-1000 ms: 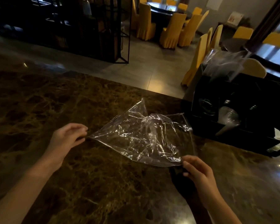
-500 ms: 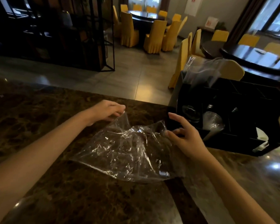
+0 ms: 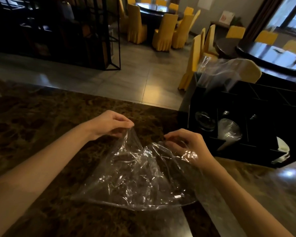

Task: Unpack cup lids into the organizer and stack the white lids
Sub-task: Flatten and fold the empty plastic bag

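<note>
An empty clear plastic bag [image 3: 140,178] lies crumpled on the dark marble counter [image 3: 41,127]. My left hand [image 3: 109,124] pinches its far left corner and lifts it. My right hand [image 3: 186,144] pinches the far right edge, with film draped over the wrist. To the right stands a black compartment organizer [image 3: 256,103]. Clear lids [image 3: 229,132] sit in its front cells, and something white [image 3: 283,146] shows at its right end. Another clear bag [image 3: 219,72] sticks up from the organizer's back.
The counter's far edge runs just beyond my hands, with tiled floor [image 3: 143,69] past it. Yellow-covered chairs [image 3: 162,33] and dark round tables [image 3: 270,55] fill the room behind. A black metal shelf [image 3: 58,31] stands at the far left.
Both hands moved from the bag's near corners to its far edge and now pinch it there, closer together. The far edge is lifted off the counter.
</note>
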Demonstrator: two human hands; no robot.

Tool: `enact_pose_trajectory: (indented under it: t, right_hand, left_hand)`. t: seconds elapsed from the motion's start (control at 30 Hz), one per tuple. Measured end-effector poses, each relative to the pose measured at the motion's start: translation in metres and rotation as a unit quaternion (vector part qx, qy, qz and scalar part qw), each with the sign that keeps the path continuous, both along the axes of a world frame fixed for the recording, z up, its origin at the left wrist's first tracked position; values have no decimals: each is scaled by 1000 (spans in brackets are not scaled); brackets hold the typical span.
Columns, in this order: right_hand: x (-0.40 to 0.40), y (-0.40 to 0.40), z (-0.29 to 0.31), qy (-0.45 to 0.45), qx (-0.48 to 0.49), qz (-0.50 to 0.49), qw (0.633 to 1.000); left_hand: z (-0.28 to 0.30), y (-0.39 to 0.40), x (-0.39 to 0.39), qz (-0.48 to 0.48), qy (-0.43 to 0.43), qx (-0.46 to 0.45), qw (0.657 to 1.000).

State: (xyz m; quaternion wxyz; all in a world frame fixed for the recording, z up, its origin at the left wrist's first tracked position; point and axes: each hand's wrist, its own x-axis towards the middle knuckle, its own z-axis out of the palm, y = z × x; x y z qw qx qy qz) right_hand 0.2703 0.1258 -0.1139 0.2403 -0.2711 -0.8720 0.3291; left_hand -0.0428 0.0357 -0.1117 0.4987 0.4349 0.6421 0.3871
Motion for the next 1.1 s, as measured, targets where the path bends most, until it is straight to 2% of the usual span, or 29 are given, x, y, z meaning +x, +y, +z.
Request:
enact_pose_trajectory:
  t: [0.17, 0.27, 0.47, 0.57, 0.83, 0.9, 1.0, 1.03, 1.1]
  right_hand:
    - [9, -5, 7, 4, 67, -4, 998]
    - [20, -8, 12, 3, 103, -7, 995]
    - [39, -9, 17, 28, 109, -29, 993]
    - [46, -2, 16, 28, 140, -53, 988]
    - [31, 15, 29, 120, 187, -84, 971]
    - [15, 20, 33, 95, 167, -118, 974]
    - [-3, 28, 38, 4, 66, -161, 985]
    - [-6, 30, 38, 2, 17, -170, 985]
    - [-10, 28, 34, 60, -101, -184, 976]
  left_hand:
    - [-1, -17, -2, 34, 0, 46, 998]
    - [-1, -32, -12, 68, -32, 64, 995]
    - [-2, -69, -46, 138, -134, 77, 978]
    - [-6, -90, -67, 183, -144, 86, 969]
    - [-13, -124, -103, 257, -185, 107, 943]
    - [-12, -126, -99, 271, -191, 112, 937]
    - [-13, -130, -91, 313, -168, 112, 928]
    - [-15, -133, -90, 329, -153, 109, 925]
    - [-21, -141, -89, 357, -135, 99, 919]
